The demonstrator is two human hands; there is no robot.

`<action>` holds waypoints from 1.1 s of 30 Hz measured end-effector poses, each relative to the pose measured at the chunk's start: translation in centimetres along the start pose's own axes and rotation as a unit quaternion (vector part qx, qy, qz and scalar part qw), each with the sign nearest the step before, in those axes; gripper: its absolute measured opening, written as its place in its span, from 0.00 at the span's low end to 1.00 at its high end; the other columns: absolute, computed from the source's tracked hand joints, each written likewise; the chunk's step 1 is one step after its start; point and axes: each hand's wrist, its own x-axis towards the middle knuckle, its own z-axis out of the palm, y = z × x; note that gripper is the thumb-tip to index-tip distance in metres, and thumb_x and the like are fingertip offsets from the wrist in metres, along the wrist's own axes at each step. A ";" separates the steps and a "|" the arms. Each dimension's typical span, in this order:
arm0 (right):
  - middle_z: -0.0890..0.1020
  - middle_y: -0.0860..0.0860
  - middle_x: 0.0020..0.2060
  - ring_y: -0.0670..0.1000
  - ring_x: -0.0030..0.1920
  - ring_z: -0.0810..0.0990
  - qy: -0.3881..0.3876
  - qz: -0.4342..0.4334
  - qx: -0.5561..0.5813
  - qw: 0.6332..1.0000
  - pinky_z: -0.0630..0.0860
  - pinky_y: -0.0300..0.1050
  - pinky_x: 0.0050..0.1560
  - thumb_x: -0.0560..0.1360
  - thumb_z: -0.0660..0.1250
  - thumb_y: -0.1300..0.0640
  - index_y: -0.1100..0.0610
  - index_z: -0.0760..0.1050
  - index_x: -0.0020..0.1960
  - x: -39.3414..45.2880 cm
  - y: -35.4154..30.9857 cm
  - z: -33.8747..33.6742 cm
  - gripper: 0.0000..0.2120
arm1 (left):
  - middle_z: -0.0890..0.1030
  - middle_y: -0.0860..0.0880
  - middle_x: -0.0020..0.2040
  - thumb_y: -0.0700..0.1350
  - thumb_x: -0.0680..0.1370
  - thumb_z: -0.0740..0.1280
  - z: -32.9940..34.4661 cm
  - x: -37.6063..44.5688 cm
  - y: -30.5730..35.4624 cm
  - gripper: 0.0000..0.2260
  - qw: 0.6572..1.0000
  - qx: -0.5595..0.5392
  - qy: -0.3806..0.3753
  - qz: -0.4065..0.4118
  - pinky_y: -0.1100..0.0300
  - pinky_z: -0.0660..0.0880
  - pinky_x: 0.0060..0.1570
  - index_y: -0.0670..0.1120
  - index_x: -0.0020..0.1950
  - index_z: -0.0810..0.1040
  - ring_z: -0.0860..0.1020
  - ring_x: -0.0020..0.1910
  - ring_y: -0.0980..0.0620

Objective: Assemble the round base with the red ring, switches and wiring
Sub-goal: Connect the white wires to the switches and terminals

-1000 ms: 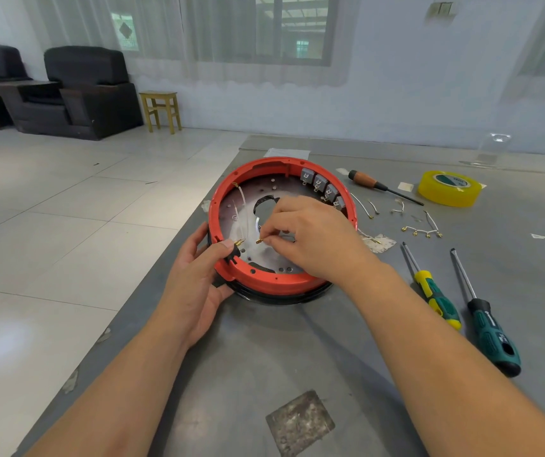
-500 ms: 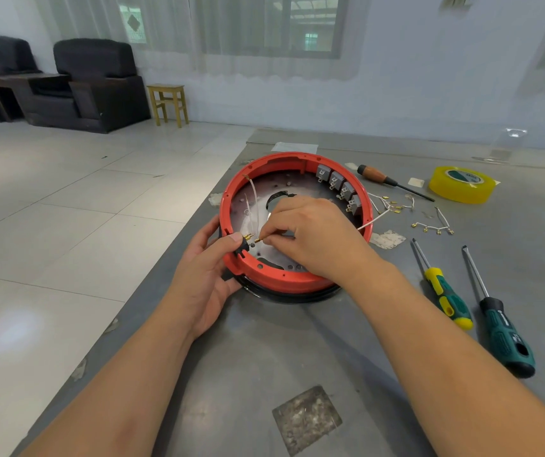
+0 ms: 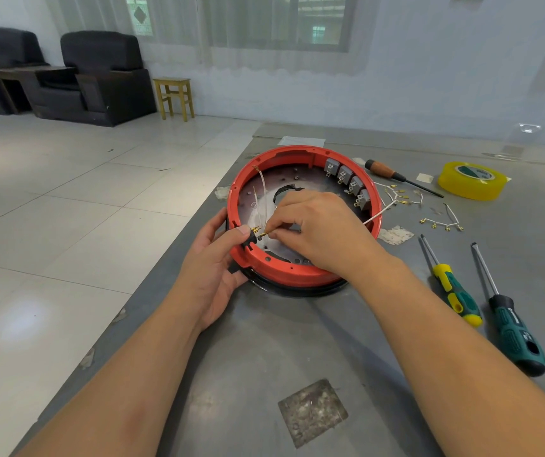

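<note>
A person's left hand (image 3: 213, 255) is cupping the outer left side of a red ring (image 3: 284, 275) on a grey worktop (image 3: 264, 357), its thumb pressing down on a small black connector (image 3: 248, 239) at the ring's rim, the other fingers curled round the outside. Brass pins are sticking out of the connector toward the right. Just right of that thumb, the right hand (image 3: 324, 229) is reaching over the ring's near side, its thumb and forefinger pinched narrow on the brass tip (image 3: 266, 233) of a thin white wire (image 3: 371, 218), holding it against the pins. The wire is running out from under the right hand and over the ring's right rim. The ring is sitting on a round base with a dark lower edge (image 3: 297, 291) and a metal plate (image 3: 258, 199) inside, in the middle of the worktop near its left edge. Beyond the right hand's fingers, four grey switches (image 3: 347, 181) are lining the ring's far right inner wall. Further right, loose white wires with brass ends (image 3: 396, 196) are lying on the worktop, another set (image 3: 441, 222) beside them. A wooden-handled screwdriver (image 3: 385, 169) and a roll of yellow tape (image 3: 472, 180) are lying at the far right, while a yellow-and-green screwdriver (image 3: 452, 288) and a dark green screwdriver (image 3: 512, 331) are lying nearer, right of the right forearm.
</note>
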 end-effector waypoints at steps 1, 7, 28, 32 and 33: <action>0.86 0.49 0.44 0.51 0.49 0.82 -0.001 0.001 0.000 1.000 0.77 0.48 0.51 0.77 0.73 0.60 0.55 0.88 0.48 0.0 0.0 0.0 0.05 | 0.83 0.46 0.41 0.39 0.79 0.72 0.0 0.0 0.0 0.25 1.000 0.001 0.002 -0.001 0.38 0.82 0.55 0.49 0.76 0.73 0.82 0.42 0.45; 0.86 0.49 0.45 0.51 0.50 0.82 -0.006 0.001 -0.002 1.000 0.77 0.51 0.52 0.77 0.73 0.60 0.56 0.88 0.49 0.0 0.1 0.0 0.05 | 0.85 0.46 0.42 0.39 0.79 0.72 0.1 -0.1 0.0 0.26 1.000 0.002 0.006 -0.002 0.37 0.82 0.56 0.49 0.76 0.72 0.83 0.43 0.45; 0.86 0.46 0.43 0.49 0.50 0.82 0.009 0.014 -0.067 0.998 0.69 0.41 0.44 0.77 0.70 0.54 0.51 0.88 0.48 0.2 -0.3 1.0 0.07 | 0.81 0.40 0.52 0.44 0.73 0.75 0.0 -0.5 0.0 0.31 1.000 -0.008 -0.012 -0.007 0.45 0.85 0.47 0.48 0.75 0.74 0.84 0.46 0.45; 0.86 0.46 0.44 0.50 0.50 0.82 0.006 0.016 -0.078 0.997 0.72 0.44 0.44 0.78 0.69 0.54 0.51 0.88 0.48 0.2 -0.4 1.1 0.08 | 0.83 0.44 0.48 0.45 0.73 0.75 0.0 -0.5 0.0 0.31 1.000 -0.005 -0.011 -0.006 0.43 0.85 0.49 0.48 0.75 0.74 0.84 0.44 0.46; 0.86 0.46 0.44 0.50 0.51 0.82 0.004 0.016 -0.078 0.997 0.71 0.44 0.44 0.78 0.69 0.54 0.51 0.88 0.49 0.3 -0.4 1.1 0.08 | 0.83 0.44 0.47 0.45 0.73 0.75 0.0 -0.5 0.0 0.30 1.000 -0.003 -0.011 -0.005 0.43 0.85 0.49 0.47 0.75 0.74 0.84 0.44 0.46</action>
